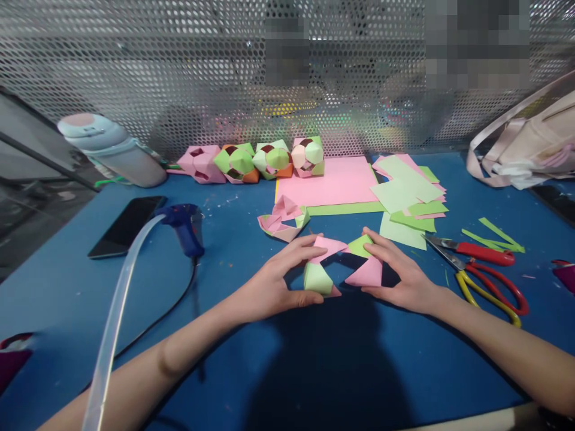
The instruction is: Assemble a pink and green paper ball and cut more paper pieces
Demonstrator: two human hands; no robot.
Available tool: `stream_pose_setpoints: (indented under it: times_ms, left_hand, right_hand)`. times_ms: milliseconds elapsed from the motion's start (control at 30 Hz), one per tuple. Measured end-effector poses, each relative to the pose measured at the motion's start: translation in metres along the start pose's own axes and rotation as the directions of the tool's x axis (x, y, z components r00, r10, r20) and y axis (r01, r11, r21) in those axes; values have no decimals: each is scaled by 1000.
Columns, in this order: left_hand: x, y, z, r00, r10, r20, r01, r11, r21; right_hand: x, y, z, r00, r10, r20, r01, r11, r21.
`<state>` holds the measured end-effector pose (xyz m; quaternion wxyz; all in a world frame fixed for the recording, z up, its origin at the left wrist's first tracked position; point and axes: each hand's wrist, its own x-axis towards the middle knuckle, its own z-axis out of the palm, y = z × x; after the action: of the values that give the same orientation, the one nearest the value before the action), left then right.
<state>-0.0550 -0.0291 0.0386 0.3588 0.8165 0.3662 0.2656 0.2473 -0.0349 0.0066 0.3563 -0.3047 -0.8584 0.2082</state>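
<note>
Between both hands is a folded paper ring (318, 279) in pink, pale green and bright green, held a little above the table. My left hand (281, 276) pinches its left side, fingers on the pink fold above and thumb under the pale green part. On the right side, my right hand (402, 272) grips the bright green and pink folds between fingers and thumb. A gap shows at the ring's lower front. Just behind my left hand lies another folded paper piece (284, 220), mostly pink with a green part.
Folded paper balls (237, 163) line the mesh panel (188, 72). Pink sheets (344, 179) and paper scraps (406, 188) lie behind. Pliers (485, 251) and scissors (492, 287) sit right; a blue glue gun (185, 224), phone (128, 227) and bottle (114, 149) left.
</note>
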Motion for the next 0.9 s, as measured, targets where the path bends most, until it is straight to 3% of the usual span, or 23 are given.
stream_pose_setpoints:
  times_ms: [300, 400, 533, 767, 900]
  left_hand:
    - [-3, 2, 23, 991, -104, -82, 70, 937, -342]
    - [-4, 3, 26, 990, -117, -78, 80, 922, -378]
    - [-5, 1, 24, 992, -90, -87, 56, 941, -334]
    - [-3, -5, 17, 996, 50, -78, -56, 995, -85]
    - [-3, -3, 20, 989, 69, -134, -78, 995, -63]
  right_hand:
    - [-3, -7, 11, 996, 73, -49, -73, 997, 13]
    - [-3, -10, 14, 995, 91, -53, -90, 996, 19]
    - [-3, -10, 12, 997, 69, -31, -69, 998, 14]
    - [-4, -7, 7, 998, 23, 53, -22, 1000, -13]
    - [-3, -11, 10, 1000, 0, 8, 0, 1000, -23]
